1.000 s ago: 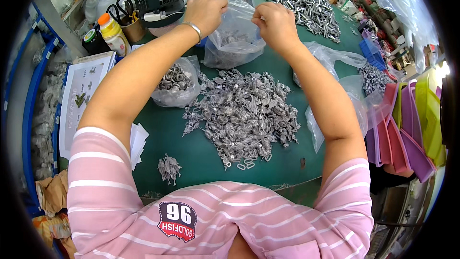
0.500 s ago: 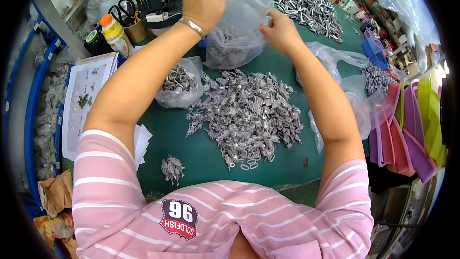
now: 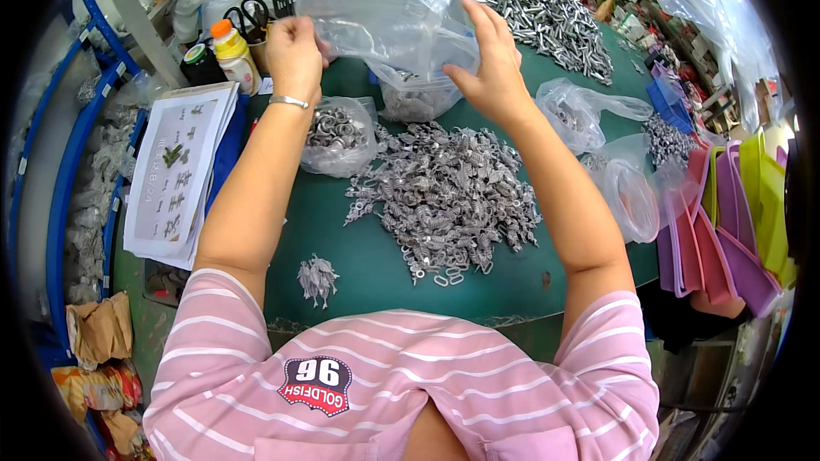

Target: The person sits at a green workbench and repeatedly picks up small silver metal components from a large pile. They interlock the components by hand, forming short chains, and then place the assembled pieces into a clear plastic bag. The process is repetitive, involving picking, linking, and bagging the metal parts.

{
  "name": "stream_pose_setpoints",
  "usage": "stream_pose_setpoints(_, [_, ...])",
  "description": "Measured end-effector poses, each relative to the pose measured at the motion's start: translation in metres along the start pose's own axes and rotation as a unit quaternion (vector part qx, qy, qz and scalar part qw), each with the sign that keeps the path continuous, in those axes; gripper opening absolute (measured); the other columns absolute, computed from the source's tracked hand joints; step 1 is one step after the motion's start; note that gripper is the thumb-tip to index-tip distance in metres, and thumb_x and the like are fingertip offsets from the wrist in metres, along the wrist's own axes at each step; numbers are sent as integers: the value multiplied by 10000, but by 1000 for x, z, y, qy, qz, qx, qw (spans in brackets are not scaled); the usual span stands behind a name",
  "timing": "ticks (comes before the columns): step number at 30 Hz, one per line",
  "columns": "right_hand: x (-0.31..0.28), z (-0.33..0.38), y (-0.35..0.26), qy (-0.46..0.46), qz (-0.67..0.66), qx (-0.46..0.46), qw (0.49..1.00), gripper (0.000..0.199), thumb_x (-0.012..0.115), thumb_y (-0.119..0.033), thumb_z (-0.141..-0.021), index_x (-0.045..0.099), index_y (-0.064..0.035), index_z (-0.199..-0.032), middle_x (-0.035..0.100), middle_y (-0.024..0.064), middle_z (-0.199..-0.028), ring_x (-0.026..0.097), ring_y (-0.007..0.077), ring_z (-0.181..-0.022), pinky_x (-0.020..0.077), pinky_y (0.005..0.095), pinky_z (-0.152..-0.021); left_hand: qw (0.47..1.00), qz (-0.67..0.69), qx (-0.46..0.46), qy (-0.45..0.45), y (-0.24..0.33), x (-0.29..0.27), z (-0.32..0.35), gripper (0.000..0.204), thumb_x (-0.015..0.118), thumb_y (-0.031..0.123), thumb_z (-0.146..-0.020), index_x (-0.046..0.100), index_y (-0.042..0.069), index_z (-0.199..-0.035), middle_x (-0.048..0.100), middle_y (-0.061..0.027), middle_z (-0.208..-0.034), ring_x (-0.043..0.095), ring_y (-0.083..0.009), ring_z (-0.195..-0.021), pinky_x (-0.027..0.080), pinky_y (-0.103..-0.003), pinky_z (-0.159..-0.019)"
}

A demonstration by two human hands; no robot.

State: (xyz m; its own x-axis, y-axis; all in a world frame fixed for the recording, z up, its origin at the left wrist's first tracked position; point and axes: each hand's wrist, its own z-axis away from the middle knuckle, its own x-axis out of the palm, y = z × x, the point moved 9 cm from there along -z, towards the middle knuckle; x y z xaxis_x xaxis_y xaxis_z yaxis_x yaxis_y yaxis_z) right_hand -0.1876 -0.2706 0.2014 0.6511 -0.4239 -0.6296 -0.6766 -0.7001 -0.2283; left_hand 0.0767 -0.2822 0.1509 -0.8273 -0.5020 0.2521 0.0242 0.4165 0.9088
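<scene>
A sheet of clear plastic bag [image 3: 376, 21] spreads between my hands at the far side of the table. My left hand [image 3: 295, 58] is closed on its left edge. My right hand [image 3: 495, 64] has its thumb and fingers apart beside the plastic's right edge. Just below stands a clear bag of grey parts [image 3: 417, 98]; whether both are one bag I cannot tell. Nearer me lies a big heap of small grey metal pieces [image 3: 457, 192], with several loose oval rings at its front. Left of it sits an open bag of grey rings [image 3: 337, 135].
A small grey cluster [image 3: 318, 280] lies near the front edge. Papers [image 3: 175, 175], a yellow bottle [image 3: 232, 55] and scissors [image 3: 254, 15] are at left. At right are silver tubes [image 3: 551, 30], clear bags [image 3: 628, 183] and coloured bins [image 3: 726, 213].
My left hand has moved down and left, drawing the plastic out wide. My right hand's fingers have spread from a pinch. The plastic now covers much of the black fan.
</scene>
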Motion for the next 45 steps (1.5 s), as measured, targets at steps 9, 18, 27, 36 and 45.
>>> stream_pose_setpoints(9, [-23, 34, -90, -80, -417, 0, 905, 681, 578, -90, -623, 438, -114, -1289, 431, 98, -1272, 510, 228, -1052, 409, 337, -861, 984, -161, 74, -15, -4, -67, 53, 148, 593, 128, -854, 606, -19, -868, 591, -8, -752, 515, -84, -676, 429, -229, -634])
stream_pose_setpoints(18, [22, 107, -116, -34, -264, 121, 956, 134, 603, 29, -730, 618, 6, -861, 593, 117, -851, 589, 219, -673, 469, 288, -570, 852, -411, 325, 7, 78, -95, 173, 749, 694, 385, -756, 375, -49, -1276, 377, -218, -1259, 385, -327, -1115, 309, -408, -934])
stream_pose_setpoints(27, [32, 114, -142, 3, -307, 128, 943, 54, 629, 5, -748, 614, 14, -799, 569, 84, -780, 550, 158, -604, 449, 259, -544, 865, -408, 273, -104, 97, -83, 211, 877, 770, 349, -583, 378, -36, -1266, 332, -204, -1310, 312, -368, -1219, 254, -447, -980])
stream_pose_setpoints(36, [30, 117, -122, 34, -327, 156, 931, 58, 606, 18, -764, 594, 21, -821, 595, 91, -805, 584, 161, -690, 471, 253, -588, 879, -362, 275, -145, 100, -71, 228, 814, 771, 309, -561, 419, 8, -1230, 395, -196, -1208, 414, -344, -1069, 331, -425, -906])
stream_pose_setpoints(45, [43, 121, -125, 10, -481, 215, 850, 118, 599, 0, -820, 570, 36, -929, 652, 113, -874, 625, 123, -770, 500, 236, -667, 910, -348, 206, -90, 48, -89, 191, 172, 597, -42, -693, 564, 11, -853, 525, -120, -828, 548, -281, -769, 452, -348, -670])
